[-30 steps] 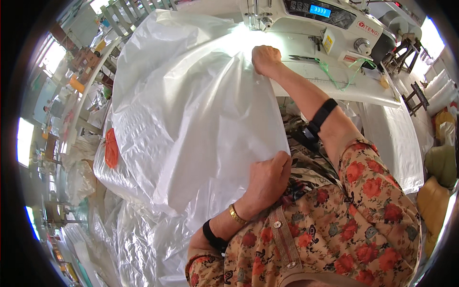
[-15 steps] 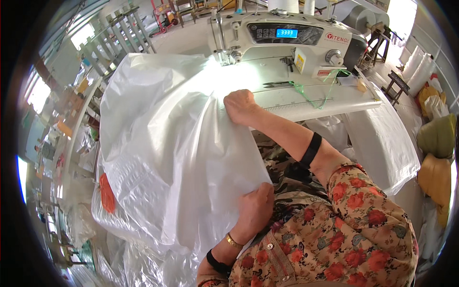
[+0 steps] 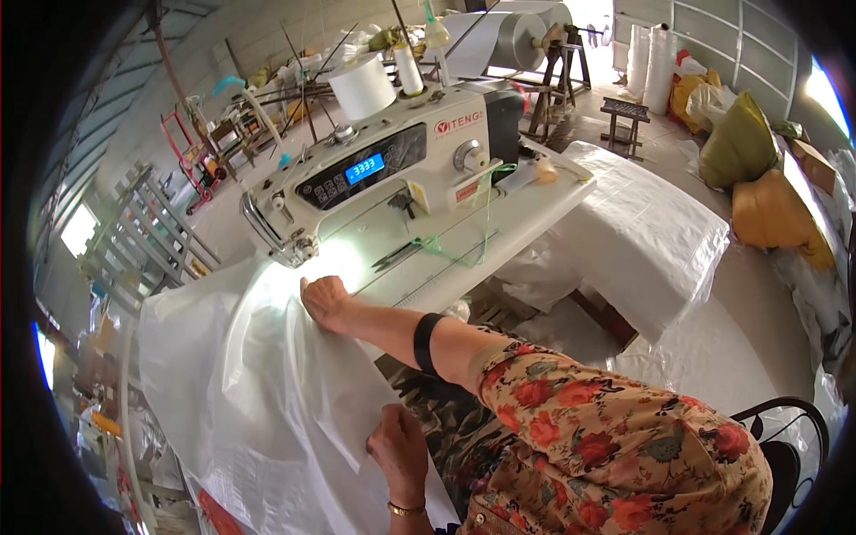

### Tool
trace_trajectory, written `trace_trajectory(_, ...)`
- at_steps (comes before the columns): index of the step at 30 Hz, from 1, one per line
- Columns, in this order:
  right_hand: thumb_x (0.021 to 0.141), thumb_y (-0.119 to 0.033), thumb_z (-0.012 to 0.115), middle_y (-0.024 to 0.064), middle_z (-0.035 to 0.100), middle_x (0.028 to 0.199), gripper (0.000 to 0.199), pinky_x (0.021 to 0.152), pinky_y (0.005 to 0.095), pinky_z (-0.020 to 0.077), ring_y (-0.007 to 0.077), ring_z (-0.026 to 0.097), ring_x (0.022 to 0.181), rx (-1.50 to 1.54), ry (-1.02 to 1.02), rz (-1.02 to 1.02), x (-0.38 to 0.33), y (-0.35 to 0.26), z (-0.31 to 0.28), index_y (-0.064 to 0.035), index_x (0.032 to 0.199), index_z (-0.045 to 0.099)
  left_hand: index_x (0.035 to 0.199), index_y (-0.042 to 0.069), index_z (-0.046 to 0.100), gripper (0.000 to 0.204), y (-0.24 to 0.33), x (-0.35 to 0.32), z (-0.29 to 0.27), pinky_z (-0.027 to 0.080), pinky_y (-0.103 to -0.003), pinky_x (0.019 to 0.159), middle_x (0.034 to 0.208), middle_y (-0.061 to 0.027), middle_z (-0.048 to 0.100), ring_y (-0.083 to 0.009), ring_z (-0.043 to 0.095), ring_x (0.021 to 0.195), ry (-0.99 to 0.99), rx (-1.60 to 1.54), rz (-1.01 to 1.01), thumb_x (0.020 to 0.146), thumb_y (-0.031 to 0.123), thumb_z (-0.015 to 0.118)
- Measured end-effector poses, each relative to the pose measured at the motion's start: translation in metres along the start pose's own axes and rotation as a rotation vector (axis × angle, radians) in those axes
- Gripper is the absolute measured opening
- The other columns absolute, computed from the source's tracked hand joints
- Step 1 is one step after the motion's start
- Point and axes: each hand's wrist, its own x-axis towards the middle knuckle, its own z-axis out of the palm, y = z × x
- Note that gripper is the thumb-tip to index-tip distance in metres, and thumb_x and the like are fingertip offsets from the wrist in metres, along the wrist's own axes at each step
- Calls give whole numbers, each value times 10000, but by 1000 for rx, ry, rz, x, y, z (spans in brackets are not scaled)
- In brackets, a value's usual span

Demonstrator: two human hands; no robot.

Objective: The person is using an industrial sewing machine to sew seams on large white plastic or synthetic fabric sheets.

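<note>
White plastic sheet (image 3: 267, 401) hangs from the sewing machine (image 3: 392, 160), extending left of and beneath the fingers of both hands. Right hand (image 3: 326, 303): fingers clenched on its upper edge, just beside the lit stitching area. Left hand (image 3: 400, 448): fingers curled onto its right edge — tips hidden. Glare obscures the needle; the sheet's lower end is cut off.

1. We record the right arm (image 3: 383, 326) reaching forward and leftward, elbow only slightly bent.
2. Right hand (image 3: 325, 301): back upward, fingers curled in; we cannot see every fingertip.
3. Left hand (image 3: 401, 448): closer to our torso, loosely fisted, fingertips hidden.
4. Left wrist (image 3: 407, 493): roughly straight, forearm cut off by the lower edge.
5. We find both hands well apart.
</note>
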Motion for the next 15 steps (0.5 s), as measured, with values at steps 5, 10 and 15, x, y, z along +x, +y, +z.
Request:
trace_trajectory(5,803,-81,556,118,690,850,258,660,356,521,256,679,825,56,28,38,-25,4,-6,-4,1036,636,766,29,515,82,7,2,5,380,-414,507,547,-145,482,-335,498,496,67,-67,36,828,-9,553)
trace_trajectory(10,711,-58,610,134,682,830,134,620,375,528,280,687,790,109,-69,10,-62,-9,-29,13,820,643,767,29,509,89,0,2,5,396,-449,527,574,-168,518,-372,540,542,65,21,60,841,10,555)
trace_trajectory(15,684,-75,631,117,688,802,87,577,355,525,263,686,728,81,136,-141,-74,-8,-19,-31,746,673,773,39,517,89,0,5,8,405,-479,554,599,-183,540,-393,560,581,6,56,25,847,27,563)
